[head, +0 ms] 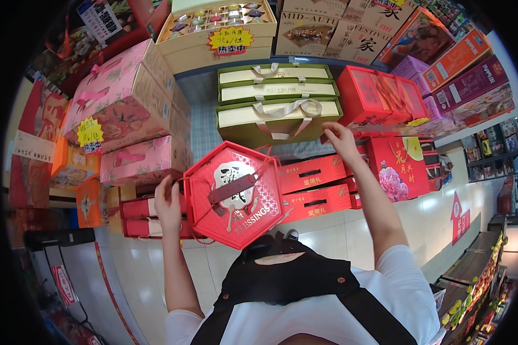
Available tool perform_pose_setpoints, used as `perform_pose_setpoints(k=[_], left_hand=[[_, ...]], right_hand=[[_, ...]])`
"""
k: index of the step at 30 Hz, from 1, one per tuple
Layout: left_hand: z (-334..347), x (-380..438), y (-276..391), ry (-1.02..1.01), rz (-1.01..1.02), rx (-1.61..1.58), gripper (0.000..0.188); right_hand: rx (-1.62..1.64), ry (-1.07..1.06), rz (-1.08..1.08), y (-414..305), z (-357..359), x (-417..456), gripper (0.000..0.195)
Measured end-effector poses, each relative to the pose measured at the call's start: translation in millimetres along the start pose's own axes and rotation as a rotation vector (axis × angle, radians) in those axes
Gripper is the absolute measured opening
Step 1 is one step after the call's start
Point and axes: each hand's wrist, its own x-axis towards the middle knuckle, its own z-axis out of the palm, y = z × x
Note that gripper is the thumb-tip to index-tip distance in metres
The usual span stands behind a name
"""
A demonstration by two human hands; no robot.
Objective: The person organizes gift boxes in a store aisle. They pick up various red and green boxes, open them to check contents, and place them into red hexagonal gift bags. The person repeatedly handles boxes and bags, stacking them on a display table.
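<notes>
In front of my body is a red hexagonal gift box (263, 189) with a dark red handle strip (232, 189) and thin red cords. My left hand (168, 202) is beside its left edge, fingers apart, with no object seen in it. A pink floral gift box (144, 159) lies just beyond that hand. Farther right, my right hand (340, 140) reaches toward the front right corner of an olive-green gift bag (237, 133) with pale ribbon handles. A small dark red edge shows under its curled fingers; whether they grip it is unclear.
Red nut gift boxes (293, 196) are stacked low beyond the hexagonal box. A red gift box (380, 97) stands right of the green bags, and larger pink boxes (129, 99) rise at left. An open display box (218, 54) sits at the back. Pale floor tiles (328, 233) show below.
</notes>
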Motion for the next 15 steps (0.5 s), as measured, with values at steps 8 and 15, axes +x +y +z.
perform_pose_setpoints(k=[8,15], left_hand=[[128.7,181.5,64.4,-0.380,0.548,0.240,0.074],[228.1,260.6,52.6,-0.691,0.693,0.577,0.096]], right_hand=[[-0.936,-0.203,-0.364,-25.7,-27.1,148.2,0.098],[-1.081,-0.559,-0.208,-27.4,-13.6,221.0,0.123]])
